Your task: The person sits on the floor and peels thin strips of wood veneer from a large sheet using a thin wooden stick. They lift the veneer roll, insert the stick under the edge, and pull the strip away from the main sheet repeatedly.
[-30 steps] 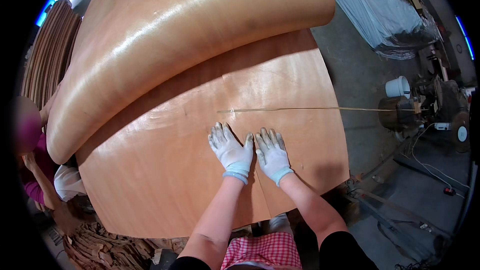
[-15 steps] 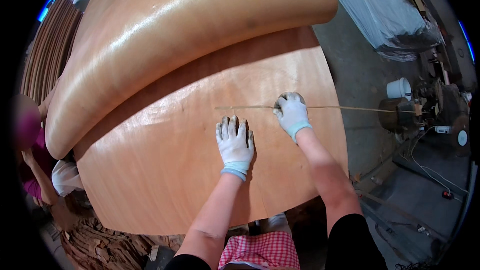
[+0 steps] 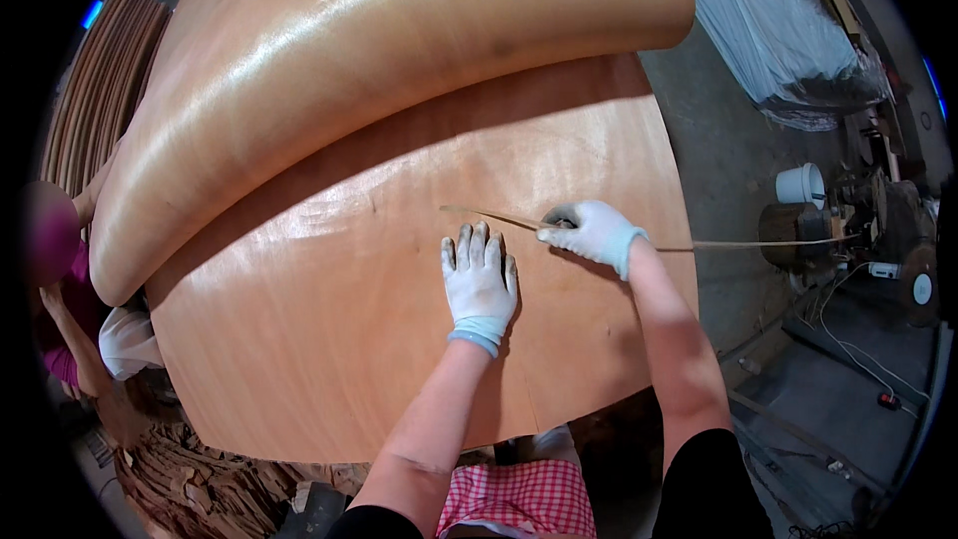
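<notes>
The thin strip (image 3: 659, 243) is pinched by the right hand (image 3: 591, 231), just beside the left hand (image 3: 480, 276), which is spread flat on the veneer sheet (image 3: 329, 339). The strip's far end is lost among clutter.

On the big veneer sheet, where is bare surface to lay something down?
The veneer sheet is bare left of the left hand, down to its near edge, and between that hand and the curled-back sheet. It is crowded where the right hand grips the thin strip.
</notes>
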{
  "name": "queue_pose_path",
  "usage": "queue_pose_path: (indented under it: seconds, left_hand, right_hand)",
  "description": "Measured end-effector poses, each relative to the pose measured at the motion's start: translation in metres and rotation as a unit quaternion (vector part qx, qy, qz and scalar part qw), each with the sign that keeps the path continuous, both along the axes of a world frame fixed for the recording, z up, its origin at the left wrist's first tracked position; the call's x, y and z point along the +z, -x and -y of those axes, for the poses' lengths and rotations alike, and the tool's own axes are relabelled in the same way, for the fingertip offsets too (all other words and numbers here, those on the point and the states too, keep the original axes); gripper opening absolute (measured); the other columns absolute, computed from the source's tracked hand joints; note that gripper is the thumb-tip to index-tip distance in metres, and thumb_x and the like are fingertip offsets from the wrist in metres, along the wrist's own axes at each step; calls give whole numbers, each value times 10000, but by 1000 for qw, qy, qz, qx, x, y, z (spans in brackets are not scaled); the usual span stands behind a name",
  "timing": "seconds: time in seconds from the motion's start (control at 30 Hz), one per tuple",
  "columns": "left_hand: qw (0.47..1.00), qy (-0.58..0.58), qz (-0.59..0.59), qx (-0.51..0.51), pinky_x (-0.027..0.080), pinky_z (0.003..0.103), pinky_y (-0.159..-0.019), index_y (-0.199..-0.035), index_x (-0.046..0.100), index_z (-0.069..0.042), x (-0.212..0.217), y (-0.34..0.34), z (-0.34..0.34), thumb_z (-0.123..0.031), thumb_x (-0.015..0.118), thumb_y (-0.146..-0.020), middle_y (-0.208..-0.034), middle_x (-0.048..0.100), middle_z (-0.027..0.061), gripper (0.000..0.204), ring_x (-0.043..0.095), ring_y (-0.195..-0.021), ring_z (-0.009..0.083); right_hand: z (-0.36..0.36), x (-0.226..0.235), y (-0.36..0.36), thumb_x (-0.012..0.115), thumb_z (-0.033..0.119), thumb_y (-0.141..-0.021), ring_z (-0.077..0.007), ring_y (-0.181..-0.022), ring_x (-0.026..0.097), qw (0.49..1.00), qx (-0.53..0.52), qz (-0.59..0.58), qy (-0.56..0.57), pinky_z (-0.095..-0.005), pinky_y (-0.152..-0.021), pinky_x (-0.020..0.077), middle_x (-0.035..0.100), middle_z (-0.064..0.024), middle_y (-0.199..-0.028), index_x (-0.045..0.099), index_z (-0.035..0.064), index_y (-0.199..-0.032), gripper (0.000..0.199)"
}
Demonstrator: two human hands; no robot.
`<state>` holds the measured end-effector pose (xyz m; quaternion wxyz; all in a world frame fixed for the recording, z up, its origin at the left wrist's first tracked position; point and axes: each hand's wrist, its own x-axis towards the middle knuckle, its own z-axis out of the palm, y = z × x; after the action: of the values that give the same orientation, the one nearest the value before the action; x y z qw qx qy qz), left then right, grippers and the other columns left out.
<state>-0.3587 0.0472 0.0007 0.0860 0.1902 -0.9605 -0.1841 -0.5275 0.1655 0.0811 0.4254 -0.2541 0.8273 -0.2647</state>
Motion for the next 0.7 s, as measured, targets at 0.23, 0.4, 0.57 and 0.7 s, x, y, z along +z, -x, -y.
queue_pose_path:
  seconds: [0.23, 0.4, 0.57, 0.7]
  left_hand:
    - [999, -22, -30, -16, 214, 542, -1139, -1194, 575, -60, 2, 3, 6, -274, 598, -854, -1359, 469, 179, 403, 394, -1307, 364]
    - [998, 12, -29, -51, 206, 539, -1147, -1176, 567, -32, 9, 3, 15, -280, 611, -837, -1397, 420, 237, 422, 378, -1316, 390]
    - [995, -18, 49, -89, 213, 517, -1154, -1267, 507, 11, 10, 14, 31, -284, 622, -814, -1438, 376, 271, 554, 354, -1339, 400]
    - [996, -31, 40, -74, 258, 501, -1129, -1361, 443, 13, 19, 21, 32, -311, 628, -782, -1389, 427, 248, 689, 389, -1304, 386]
  right_hand:
    - [4, -45, 21, 617, 325, -892, -220, -635, 614, 995, -75, -16, -56, -362, -637, 500, 674, -119, -744, 686, 16, -998, 334]
    - [15, -43, 23, 625, 356, -870, -285, -788, 676, 990, -35, -57, -125, -386, -748, 525, 707, -178, -895, 701, 27, -1022, 371]
    - [17, -49, 22, 632, 364, -854, -338, -877, 675, 988, -18, -93, -124, -404, -821, 518, 703, -201, -949, 705, 31, -1022, 380]
    - [12, -50, 22, 626, 334, -857, -353, -894, 669, 991, -32, -76, -106, -422, -830, 514, 694, -209, -949, 703, 26, -1012, 354]
